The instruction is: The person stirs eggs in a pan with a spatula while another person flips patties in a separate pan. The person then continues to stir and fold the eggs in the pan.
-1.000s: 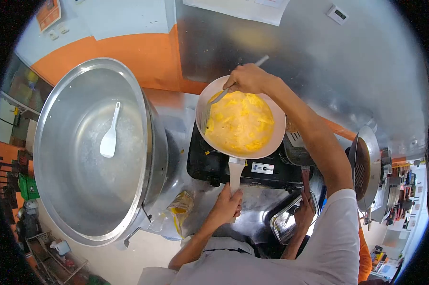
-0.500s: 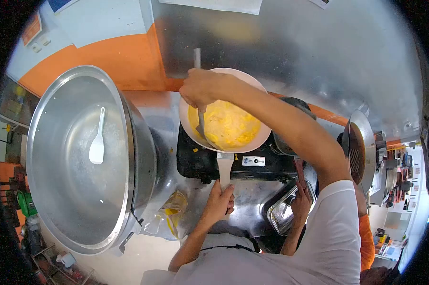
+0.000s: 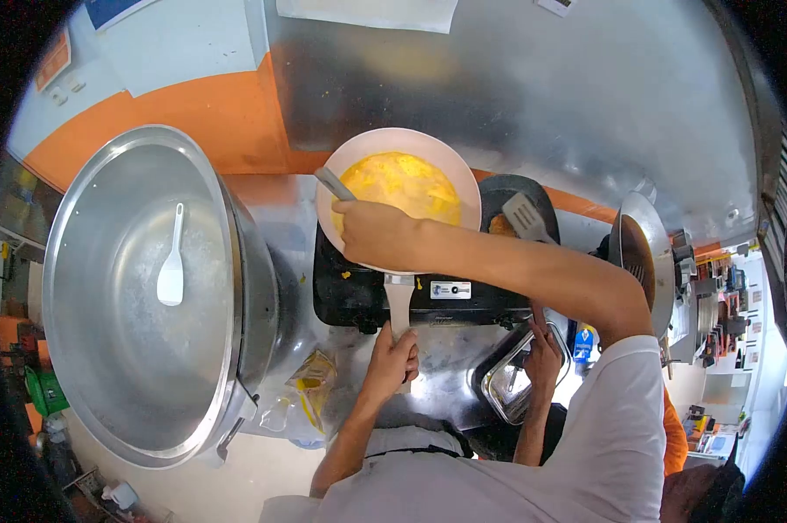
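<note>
My left hand (image 3: 391, 359) is wrapped round the pale handle (image 3: 399, 301) of a pink frying pan (image 3: 463, 174). A yellow, egg-like mixture (image 3: 402, 183) covers the pan's base. My right hand (image 3: 378, 234) is closed over the near side of the pan, gripping a grey spatula (image 3: 332, 183). The spatula's handle points up and left; its blade is hidden by my hand and forearm. Under the pan is a black gas stove (image 3: 350, 301).
Another person's hand (image 3: 544, 356) grips the handle of a dark pan (image 3: 533, 187) at right, where a slotted turner (image 3: 524, 216) lies over browned food. A big metal pot (image 3: 105, 366) with a white rice paddle (image 3: 172, 277) stands left. A plastic bag (image 3: 315, 379) and metal tray (image 3: 498, 392) lie nearer.
My right hand has moved down toward the near side of the pan, and the spatula's handle now tilts left. The slotted turner has come into view over the dark pan. My left hand keeps its grip.
</note>
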Action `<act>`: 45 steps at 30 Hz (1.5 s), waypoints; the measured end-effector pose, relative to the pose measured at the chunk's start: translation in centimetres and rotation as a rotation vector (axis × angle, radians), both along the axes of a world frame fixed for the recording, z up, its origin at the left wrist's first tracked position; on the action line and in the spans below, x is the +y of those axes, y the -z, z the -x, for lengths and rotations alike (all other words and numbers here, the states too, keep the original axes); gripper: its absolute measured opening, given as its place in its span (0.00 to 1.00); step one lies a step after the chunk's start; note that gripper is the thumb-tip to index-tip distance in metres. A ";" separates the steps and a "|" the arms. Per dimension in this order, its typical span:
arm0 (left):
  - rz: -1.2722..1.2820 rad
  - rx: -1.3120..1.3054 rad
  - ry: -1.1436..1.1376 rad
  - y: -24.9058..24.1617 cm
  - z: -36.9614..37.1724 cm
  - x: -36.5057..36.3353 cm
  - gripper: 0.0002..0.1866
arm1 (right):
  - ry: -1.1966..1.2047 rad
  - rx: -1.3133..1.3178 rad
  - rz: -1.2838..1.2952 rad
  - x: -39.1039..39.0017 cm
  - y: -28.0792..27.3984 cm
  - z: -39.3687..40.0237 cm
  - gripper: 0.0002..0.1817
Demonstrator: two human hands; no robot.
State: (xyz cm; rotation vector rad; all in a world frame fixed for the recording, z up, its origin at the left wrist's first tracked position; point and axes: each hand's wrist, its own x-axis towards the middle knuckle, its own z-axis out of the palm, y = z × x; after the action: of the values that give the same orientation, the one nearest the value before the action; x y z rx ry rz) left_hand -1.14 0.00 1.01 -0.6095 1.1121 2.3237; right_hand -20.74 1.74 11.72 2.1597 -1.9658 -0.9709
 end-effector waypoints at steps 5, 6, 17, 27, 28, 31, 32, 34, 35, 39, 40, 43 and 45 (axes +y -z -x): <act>-0.011 -0.015 0.003 -0.2 0.2 -0.5 0.09 | 0.002 0.072 -0.179 2.7 -0.9 -1.3 0.07; -0.014 -0.009 0.003 -0.2 0.2 -0.5 0.09 | 0.006 0.093 -0.182 3.1 -1.1 -1.4 0.07; -0.095 -0.014 -0.004 -0.2 -0.2 -0.1 0.09 | 0.039 0.297 -0.190 8.4 -0.6 -4.0 0.08; -0.090 0.029 0.000 -0.1 -0.2 -0.1 0.09 | 0.407 0.388 0.047 11.9 0.4 0.3 0.08; -0.090 0.027 -0.001 -0.1 -0.3 -0.1 0.09 | 0.411 0.387 0.054 12.3 0.0 0.8 0.08; -0.090 0.035 0.002 -0.1 -0.3 -0.1 0.09 | 0.604 0.217 0.320 13.3 -1.9 1.5 0.06; -0.096 0.039 0.005 -0.2 -0.3 -0.2 0.09 | 0.602 0.220 0.327 13.6 -2.9 1.2 0.06; -0.094 0.031 0.004 -0.5 -0.3 -0.3 0.09 | 0.592 0.117 0.427 14.5 -4.6 0.7 0.07; -0.096 0.019 0.008 -0.6 -0.3 -0.4 0.08 | 0.591 0.124 0.436 14.5 -5.0 0.4 0.07; -0.094 0.041 0.014 -0.4 -0.3 -0.1 0.08 | 0.937 0.148 0.502 15.8 -5.5 -2.2 0.08; -0.089 0.042 -0.003 -0.4 -0.2 0.0 0.08 | 1.025 0.104 0.548 16.3 -5.2 -2.9 0.09; -0.079 0.048 -0.013 -0.9 -0.6 0.1 0.08 | 1.136 0.079 0.800 17.8 -1.8 -6.2 0.13; -0.076 0.069 -0.013 -1.1 -0.3 0.0 0.08 | 1.211 -0.005 0.880 18.4 -0.1 -9.0 0.20</act>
State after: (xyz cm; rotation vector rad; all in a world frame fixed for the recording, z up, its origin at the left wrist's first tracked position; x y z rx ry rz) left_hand -0.87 -0.04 2.08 -0.5135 1.0482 2.4024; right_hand -11.73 20.17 11.83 0.4368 -2.8498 0.0242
